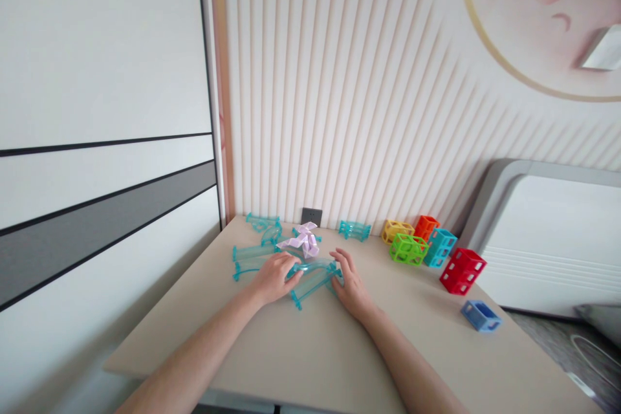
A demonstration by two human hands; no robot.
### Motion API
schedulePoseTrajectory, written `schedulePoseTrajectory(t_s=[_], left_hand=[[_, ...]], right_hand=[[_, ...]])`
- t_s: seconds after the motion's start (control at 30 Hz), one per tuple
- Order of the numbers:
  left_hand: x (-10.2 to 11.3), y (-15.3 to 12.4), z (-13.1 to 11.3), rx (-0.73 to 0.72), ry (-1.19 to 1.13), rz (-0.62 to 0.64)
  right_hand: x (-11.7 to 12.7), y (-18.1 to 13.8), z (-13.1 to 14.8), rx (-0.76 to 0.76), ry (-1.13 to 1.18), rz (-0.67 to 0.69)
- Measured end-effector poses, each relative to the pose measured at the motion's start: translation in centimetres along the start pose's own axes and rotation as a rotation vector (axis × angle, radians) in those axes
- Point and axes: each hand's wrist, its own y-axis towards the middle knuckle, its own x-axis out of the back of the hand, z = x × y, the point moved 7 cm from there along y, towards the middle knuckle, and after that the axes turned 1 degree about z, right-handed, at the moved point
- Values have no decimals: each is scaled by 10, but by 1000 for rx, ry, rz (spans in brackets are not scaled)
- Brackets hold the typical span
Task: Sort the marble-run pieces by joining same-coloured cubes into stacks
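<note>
A curved, translucent teal plastic track piece (315, 266) spans the gap between my hands over the middle of the table. My left hand (276, 277) is closed on its left end, thumb in front. At the other end, my right hand (353, 288) has its thumb and fingers around the connector. Another teal track piece (310, 289) lies just below, slanting across the table. To the left, a long teal piece (253, 252) and a thinner teal piece (246, 270) lie near my left hand. A lilac ribbon bow (305, 240) sits right behind my hands.
More teal pieces lie at the back left (262, 221), and a small teal stack (354, 230) stands by the wall. Toward the right are open-sided blocks: yellow (398, 231), green (408, 249), orange (427, 228), turquoise (440, 247), red (462, 271) and blue (480, 316). A black wall socket (311, 216) sits behind.
</note>
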Motion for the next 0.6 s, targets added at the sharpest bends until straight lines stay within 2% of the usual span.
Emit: schedulePoseTrajectory(t_s=[0.4,0.53,0.6], left_hand=[[0,-2,11,85,-208,-87],[2,-1,20,188,-319,-122],[4,-2,27,270,-419,-154]], right_hand=[[4,4,-5,44,-45,45],[12,7,-2,53,-15,13],[19,7,-1,32,31,-46]])
